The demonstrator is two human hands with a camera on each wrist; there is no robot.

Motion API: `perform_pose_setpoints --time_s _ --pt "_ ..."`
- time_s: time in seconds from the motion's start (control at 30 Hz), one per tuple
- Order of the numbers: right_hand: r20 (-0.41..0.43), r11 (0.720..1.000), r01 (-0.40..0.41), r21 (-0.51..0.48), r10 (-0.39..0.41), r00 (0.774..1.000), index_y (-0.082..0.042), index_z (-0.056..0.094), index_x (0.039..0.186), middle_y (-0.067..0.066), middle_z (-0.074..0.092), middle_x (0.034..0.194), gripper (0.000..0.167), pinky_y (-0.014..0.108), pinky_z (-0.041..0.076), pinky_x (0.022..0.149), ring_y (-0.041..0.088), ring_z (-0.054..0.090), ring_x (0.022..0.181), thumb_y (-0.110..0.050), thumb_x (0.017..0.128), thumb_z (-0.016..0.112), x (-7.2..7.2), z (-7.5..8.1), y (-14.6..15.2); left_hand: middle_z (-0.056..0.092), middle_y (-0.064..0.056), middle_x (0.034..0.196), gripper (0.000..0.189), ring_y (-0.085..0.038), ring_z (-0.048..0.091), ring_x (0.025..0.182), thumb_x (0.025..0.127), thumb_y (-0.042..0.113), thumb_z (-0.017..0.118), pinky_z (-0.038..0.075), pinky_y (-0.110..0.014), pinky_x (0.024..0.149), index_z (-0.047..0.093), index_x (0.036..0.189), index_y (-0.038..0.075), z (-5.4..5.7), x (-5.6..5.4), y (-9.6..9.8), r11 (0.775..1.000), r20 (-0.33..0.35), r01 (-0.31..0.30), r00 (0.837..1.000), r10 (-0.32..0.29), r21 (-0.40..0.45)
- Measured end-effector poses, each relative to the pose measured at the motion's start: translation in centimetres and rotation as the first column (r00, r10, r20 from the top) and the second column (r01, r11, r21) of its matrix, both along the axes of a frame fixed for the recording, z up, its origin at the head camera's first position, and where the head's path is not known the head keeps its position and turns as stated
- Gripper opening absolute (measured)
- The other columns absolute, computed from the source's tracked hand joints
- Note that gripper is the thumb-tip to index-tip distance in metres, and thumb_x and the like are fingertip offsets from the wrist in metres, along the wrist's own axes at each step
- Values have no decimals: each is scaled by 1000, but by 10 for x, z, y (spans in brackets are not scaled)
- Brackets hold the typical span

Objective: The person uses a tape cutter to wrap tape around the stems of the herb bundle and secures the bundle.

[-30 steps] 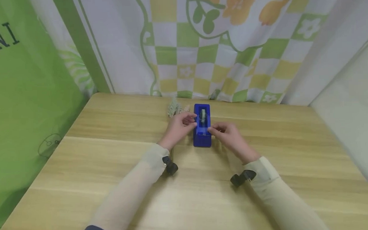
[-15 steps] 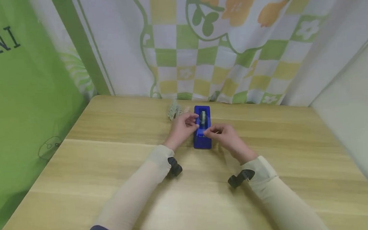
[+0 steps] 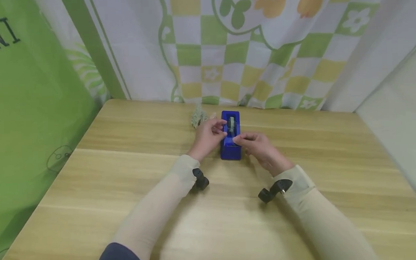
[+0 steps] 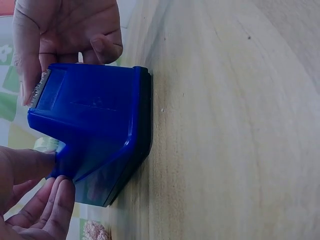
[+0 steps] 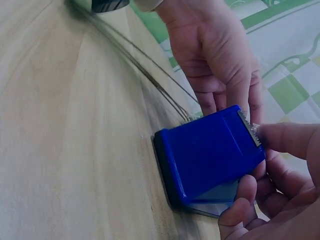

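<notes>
A blue tape dispenser [image 3: 231, 153] stands on the table with a roll of tape [image 3: 231, 124] in its well and a toothed metal cutter [image 4: 40, 89] at its front end. At its left side is my left hand [image 3: 208, 137], whose thumb and fingers [image 4: 61, 200] pinch the side wall. My right hand [image 3: 260, 147] reaches in from the right, thumb [image 5: 287, 136] and forefinger together right at the cutter, where they pinch the tape's end. Most of that end is hidden by the fingertips.
Just left of the dispenser, partly behind my left hand, lie a pale green sprig [image 3: 198, 115] and a pink flower [image 4: 95, 231], with thin stems [image 5: 145, 75] along the wooden table [image 3: 211, 221]. A patterned curtain [image 3: 212, 68] hangs at the back.
Relative to the dispenser, my right fingertips have moved left from its right edge to over the cutter. My left hand has shifted slightly right. The head view has tilted a little.
</notes>
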State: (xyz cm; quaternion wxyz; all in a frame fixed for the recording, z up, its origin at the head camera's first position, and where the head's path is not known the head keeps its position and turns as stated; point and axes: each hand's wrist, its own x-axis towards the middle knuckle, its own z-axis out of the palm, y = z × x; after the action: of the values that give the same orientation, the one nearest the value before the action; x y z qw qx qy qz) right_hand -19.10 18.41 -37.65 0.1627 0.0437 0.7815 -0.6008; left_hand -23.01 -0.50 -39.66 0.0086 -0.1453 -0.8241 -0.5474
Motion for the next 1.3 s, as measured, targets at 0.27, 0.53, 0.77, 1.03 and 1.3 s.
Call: perform_pose_setpoints --time_s 0.27,0.53,0.77,1.03,1.3 --pt "29 996 17 -91 -15 999 -23 68 86 -17 68 82 19 23 40 72 8 53 81 -23 105 64 -1 8 -4 71 -20 116 36 -32 73 104 93 -2 74 60 -34 94 70 128 1 4 -1 -2 1000 11 -17 1000 17 -16" --pt "-5 986 19 -163 -20 1000 -24 70 84 -15 73 78 26 20 41 66 5 58 73 -14 106 61 -4 12 -3 71 -20 117 36 -32 73 105 92 -2 74 60 -32 94 70 128 1 3 -5 -3 1000 8 -22 1000 23 -18" --pt "-17 987 36 -155 -39 999 -23 71 82 -15 72 74 27 18 47 68 2 59 71 -10 105 62 -2 13 -3 71 -19 116 36 -31 73 104 92 -1 74 61 -33 94 70 127 1 2 -4 -2 999 11 -28 1000 28 -21" --pt "-36 987 38 -157 -44 998 -12 71 94 -11 73 76 16 17 54 70 3 65 74 -5 104 60 2 15 0 72 -19 117 36 -31 74 104 93 0 75 61 -34 94 70 129 2 4 -3 0 998 -1 -32 999 32 -55" --pt "-17 989 45 -144 -48 999 2 67 107 -10 73 78 9 17 57 74 3 66 75 -5 104 61 7 16 2 72 -18 117 36 -30 73 106 94 1 74 61 -33 94 70 129 3 5 0 2 997 10 -29 1000 29 -67"
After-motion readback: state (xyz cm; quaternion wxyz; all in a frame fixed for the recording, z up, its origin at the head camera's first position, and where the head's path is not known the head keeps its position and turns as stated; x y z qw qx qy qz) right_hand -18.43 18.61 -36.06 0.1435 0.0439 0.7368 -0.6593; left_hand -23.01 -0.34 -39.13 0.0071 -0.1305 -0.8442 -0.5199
